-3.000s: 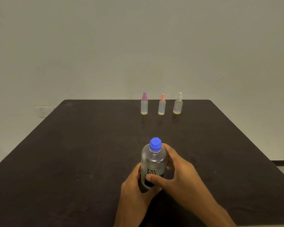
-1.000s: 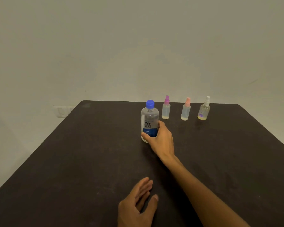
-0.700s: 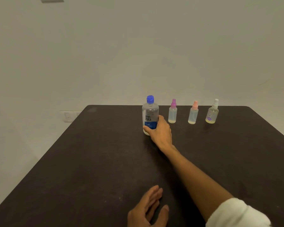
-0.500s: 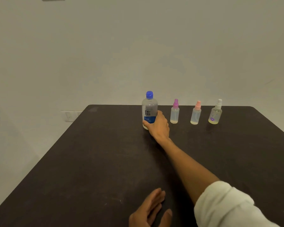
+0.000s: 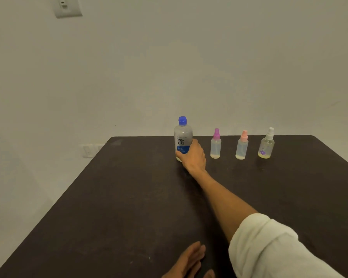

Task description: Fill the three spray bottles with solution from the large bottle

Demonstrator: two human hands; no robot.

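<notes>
Bottle [image 5: 182, 137] upright, gripped by right hand [image 5: 193, 156].

right arm [image 5: 215, 195]: bare from wrist to elbow | sleeve [image 5: 269, 245]: off-white, soft fabric, rolled into thick folded cuff just behind elbow | right hand [image 5: 193, 157]: no rings, no watch | left hand [image 5: 189, 263]: bare, unadorned, wrist out of view

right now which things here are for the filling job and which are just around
For the job:
large bottle, held by the right hand
purple-capped spray bottle
pink-capped spray bottle
white-capped spray bottle

Just around:
table
wall switch
wall socket
</notes>
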